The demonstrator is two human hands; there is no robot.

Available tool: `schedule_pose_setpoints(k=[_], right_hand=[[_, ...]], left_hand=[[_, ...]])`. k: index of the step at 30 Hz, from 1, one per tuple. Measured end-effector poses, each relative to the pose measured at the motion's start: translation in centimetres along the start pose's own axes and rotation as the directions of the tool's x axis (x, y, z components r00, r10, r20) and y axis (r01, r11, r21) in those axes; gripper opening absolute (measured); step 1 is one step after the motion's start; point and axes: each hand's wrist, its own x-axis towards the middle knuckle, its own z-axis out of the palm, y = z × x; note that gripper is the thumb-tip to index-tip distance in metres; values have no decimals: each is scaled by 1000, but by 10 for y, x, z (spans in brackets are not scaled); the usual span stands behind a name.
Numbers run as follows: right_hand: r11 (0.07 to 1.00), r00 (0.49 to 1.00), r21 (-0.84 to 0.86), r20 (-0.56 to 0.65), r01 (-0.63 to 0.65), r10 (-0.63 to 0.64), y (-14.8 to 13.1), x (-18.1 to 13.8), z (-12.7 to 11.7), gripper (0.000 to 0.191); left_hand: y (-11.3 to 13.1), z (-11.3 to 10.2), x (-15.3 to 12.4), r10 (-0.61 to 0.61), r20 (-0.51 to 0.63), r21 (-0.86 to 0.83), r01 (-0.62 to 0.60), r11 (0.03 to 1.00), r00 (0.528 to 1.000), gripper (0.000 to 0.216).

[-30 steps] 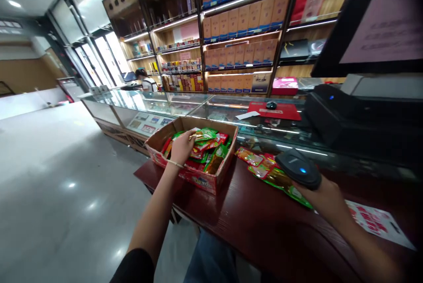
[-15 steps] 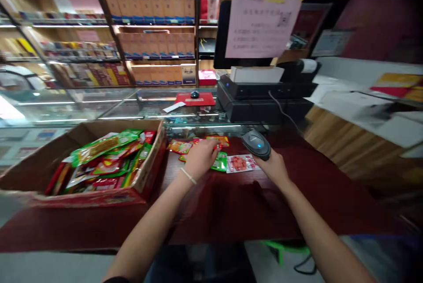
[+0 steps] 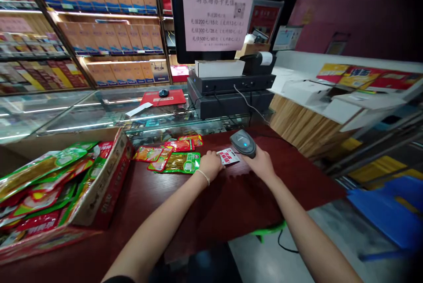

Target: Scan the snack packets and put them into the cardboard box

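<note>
My left hand (image 3: 210,165), with a light band on its wrist, is closed on the left end of a white snack packet (image 3: 229,156) with red lettering. Its fingertips are partly hidden. Wrapped round the handle of a dark grey barcode scanner (image 3: 243,143) is my right hand (image 3: 261,164). The scanner's head, showing a blue light, is just right of the packet. Left of my left hand lies a green snack packet (image 3: 181,162), with several red and orange packets (image 3: 178,145) beside and behind it.
An open cardboard box (image 3: 109,186) full of snack packets stands at the left on the dark red table (image 3: 244,199). Behind run a glass counter (image 3: 112,117), a mouse (image 3: 163,93) and a monitor with a pink sign (image 3: 216,18). A blue chair (image 3: 390,208) is at the right.
The view has swung to the right. My left hand has moved from the red and green packets onto the white one, which now shows lettering instead of a food picture. The scanner stays in my right hand.
</note>
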Motion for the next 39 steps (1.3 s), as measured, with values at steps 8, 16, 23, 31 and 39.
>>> schedule_pose_setpoints(k=[8, 16, 23, 31, 39], right_hand=[[995, 993, -89, -109, 37, -46, -26, 18, 3, 42], [980, 955, 4, -225, 197, -191, -119, 67, 18, 40], [916, 916, 69, 35, 396, -399, -193, 66, 60, 44], [851, 750, 66, 442, 521, -493, -199, 58, 53, 50], [874, 679, 105, 588, 474, -439, -190, 63, 53, 45]], left_hand=[[-36, -33, -9, -125, -241, -340, 37, 940, 963, 33], [-119, -115, -40, -529, -417, -908, -321, 269, 739, 37], [-155, -98, -80, -632, -408, -911, -344, 229, 659, 37], [-162, -68, -96, -728, -291, -882, -468, -46, 621, 44], [-155, -68, -95, -729, -260, -844, -516, -147, 633, 45]])
